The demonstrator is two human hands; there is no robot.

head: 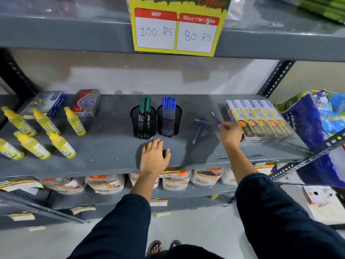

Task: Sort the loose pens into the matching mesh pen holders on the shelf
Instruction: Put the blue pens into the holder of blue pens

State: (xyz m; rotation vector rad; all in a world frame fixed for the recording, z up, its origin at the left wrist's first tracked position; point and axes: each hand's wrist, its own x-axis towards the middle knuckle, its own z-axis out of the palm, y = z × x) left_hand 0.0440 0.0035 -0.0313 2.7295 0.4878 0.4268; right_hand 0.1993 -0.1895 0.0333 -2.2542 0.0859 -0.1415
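Observation:
Two black mesh holders stand mid-shelf: the left holder (143, 122) has green pens (145, 104), the right holder (169, 121) has blue pens (168, 104). To their right lie loose blue pens: one (198, 131) pointing toward me, another (215, 117) near the boxes. My right hand (230, 134) pinches the end of a third blue pen (206, 122) that lies across the first. My left hand (155, 156) rests flat on the shelf in front of the holders, holding nothing.
Yellow glue bottles (43, 133) and two boxes (86, 102) fill the shelf's left side. A row of colourful crayon packs (259, 118) lies at the right, beside my right hand. A price sign (176, 28) hangs from the shelf above. Jars sit on the shelf below.

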